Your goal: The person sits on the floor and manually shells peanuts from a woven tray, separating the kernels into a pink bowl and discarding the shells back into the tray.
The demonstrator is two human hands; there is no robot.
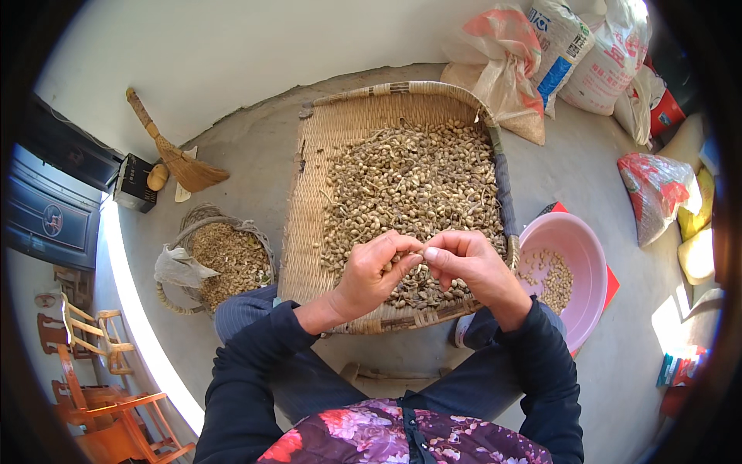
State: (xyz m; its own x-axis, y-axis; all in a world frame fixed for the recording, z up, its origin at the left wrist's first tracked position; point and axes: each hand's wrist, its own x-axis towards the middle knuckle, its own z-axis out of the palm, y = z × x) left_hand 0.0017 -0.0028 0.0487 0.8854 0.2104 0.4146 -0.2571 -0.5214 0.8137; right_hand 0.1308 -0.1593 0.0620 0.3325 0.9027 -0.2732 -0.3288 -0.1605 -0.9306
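Note:
Both hands meet fingertip to fingertip above a woven winnowing basket heaped with unshelled peanuts, stalk bits among them. My left hand curls around a few peanuts, and its thumb and forefinger pinch at a small pod. Against the same spot presses my right hand, thumb and forefinger together; the pod is mostly hidden between the fingertips. To the right of the basket sits a pink plastic basin, with pale peanuts scattered over its bottom.
At left stands a wicker basket of shell debris, a whitish cloth on its edge. A straw broom leans by the wall. Filled sacks line the upper right. Wooden chairs stand lower left.

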